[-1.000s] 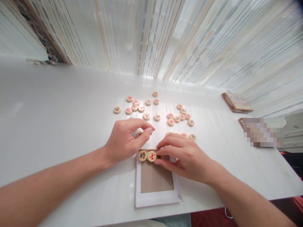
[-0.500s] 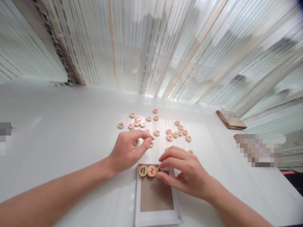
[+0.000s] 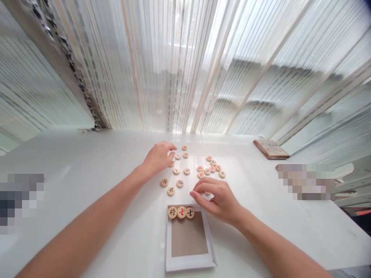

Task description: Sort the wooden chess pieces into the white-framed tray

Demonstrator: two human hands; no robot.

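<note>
Across the white table, my left hand [image 3: 159, 157] reaches over the far cluster of wooden Chinese chess pieces [image 3: 176, 171]. Its thumb and forefinger are apart, and a red-marked piece [image 3: 171, 164] shows just below them. Closer in, my right hand [image 3: 216, 197] hovers at the far right corner of a shallow white box [image 3: 191, 264], its fingers loosely curved with nothing seen between them. Along the far wall of the box lie a black-marked piece [image 3: 172, 212], a red-marked piece [image 3: 181, 212] and another black-marked piece [image 3: 190, 212], side by side, face up. My right hand partly hides some pieces beneath it.
More chess pieces, red and black, form a loose group [image 3: 212, 169] right of centre. A flat brown box [image 3: 271, 149] sits at the table's back right, with a blurred-out item [image 3: 305, 181] in front of it. Striped sheer curtains [image 3: 162, 69] hang behind the table.
My right hand has let go of the third piece in the box and moved up from it. My left hand has moved away to the far pieces. The view has shifted slightly.
</note>
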